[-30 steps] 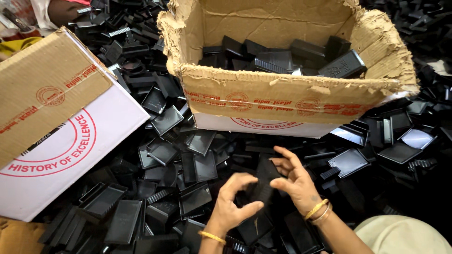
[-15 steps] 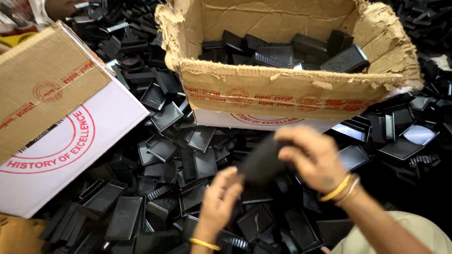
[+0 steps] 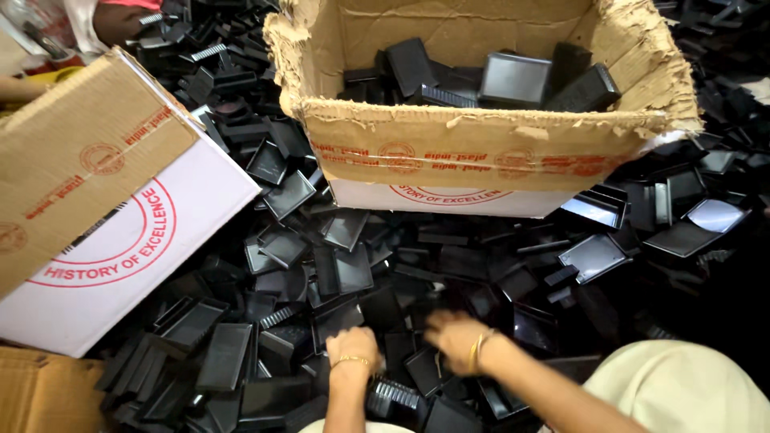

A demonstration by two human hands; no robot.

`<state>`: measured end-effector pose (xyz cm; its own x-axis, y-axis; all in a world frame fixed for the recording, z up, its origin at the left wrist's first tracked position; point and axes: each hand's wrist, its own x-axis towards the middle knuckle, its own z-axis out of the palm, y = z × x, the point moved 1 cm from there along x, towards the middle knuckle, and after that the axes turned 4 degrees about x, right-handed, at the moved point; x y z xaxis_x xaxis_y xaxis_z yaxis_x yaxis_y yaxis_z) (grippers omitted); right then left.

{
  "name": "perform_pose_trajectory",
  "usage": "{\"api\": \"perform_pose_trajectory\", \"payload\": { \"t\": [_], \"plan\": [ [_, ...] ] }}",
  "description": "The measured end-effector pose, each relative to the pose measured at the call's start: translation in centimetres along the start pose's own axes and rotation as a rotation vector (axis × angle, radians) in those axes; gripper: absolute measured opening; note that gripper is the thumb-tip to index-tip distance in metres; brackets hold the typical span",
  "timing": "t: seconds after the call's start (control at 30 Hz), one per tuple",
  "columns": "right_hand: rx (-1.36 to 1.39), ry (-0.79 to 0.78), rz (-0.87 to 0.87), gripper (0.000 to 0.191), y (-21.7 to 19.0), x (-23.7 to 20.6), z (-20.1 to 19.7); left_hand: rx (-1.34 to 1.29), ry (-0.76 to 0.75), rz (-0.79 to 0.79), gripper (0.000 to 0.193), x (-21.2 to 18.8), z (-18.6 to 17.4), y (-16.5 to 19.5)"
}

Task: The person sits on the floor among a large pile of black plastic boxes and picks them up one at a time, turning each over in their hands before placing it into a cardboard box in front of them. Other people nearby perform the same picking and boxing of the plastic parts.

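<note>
Both hands were down in the heap of black trays [image 3: 353, 269] at the near edge of the view; the left hand [image 3: 353, 346], a thin bangle at its wrist, lay curled with knuckles up on the pieces, and whether it gripped one I could not tell; the right hand [image 3: 451, 335], blurred, with gold bangles at the wrist, was spread low over the trays just beside it, and what it held, if anything, could not be made out; a pale knee [image 3: 682, 393] showed at the lower right

As a judgement, the sorting looked well short of done; the torn box [image 3: 481, 156] beyond the hands held only a loose layer of trays [image 3: 513, 76] against its far side, with much bare cardboard wall above them, while the heap on the floor ran from edge to edge of the view, thick and unsorted

Trays lay every way up, some flat, some on edge, some nested, a few ribbed pieces [image 3: 393, 394] among them near the left wrist; several shiny ones [image 3: 593, 256] lay off to the right

The near wall of the torn box stood between the hands and its inside, ragged along its rim, so anything going in had to rise over it; a second box [image 3: 104, 232], brown above and white with a red ring below, lay tipped at the left, crowding the heap on that side; far left at the top, part of another person [image 3: 112, 20] was just visible beyond the pile
</note>
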<state>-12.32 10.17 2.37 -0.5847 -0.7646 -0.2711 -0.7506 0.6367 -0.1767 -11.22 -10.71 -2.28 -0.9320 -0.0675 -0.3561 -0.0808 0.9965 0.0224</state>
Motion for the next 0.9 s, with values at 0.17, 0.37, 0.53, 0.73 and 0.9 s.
{"api": "perform_pose_trajectory", "payload": {
  "t": [0.17,0.37,0.53,0.73,0.9],
  "plan": [
    [-0.054,-0.065,0.123,0.072,0.1,-0.6,5.7,-0.677,0.448,-0.196,0.034,-0.8,-1.8,-3.1],
    [0.222,0.227,0.286,0.064,-2.5,3.3,4.3,-1.386,0.96,-0.159,0.02,-2.1,-2.7,-5.3],
    [0.348,0.39,0.616,0.091,-6.9,7.8,3.5,-1.776,0.945,-0.332,0.039,-3.7,-1.9,-6.7],
    [0.548,0.592,0.709,0.113,-7.2,9.9,2.6,-1.147,1.243,-0.312,0.079,-5.8,-2.5,-5.4],
    [0.392,0.539,0.534,0.109,-6.9,9.6,2.8,-1.385,0.991,-0.267,0.094,-5.7,-2.5,-4.0]
  ]
}}
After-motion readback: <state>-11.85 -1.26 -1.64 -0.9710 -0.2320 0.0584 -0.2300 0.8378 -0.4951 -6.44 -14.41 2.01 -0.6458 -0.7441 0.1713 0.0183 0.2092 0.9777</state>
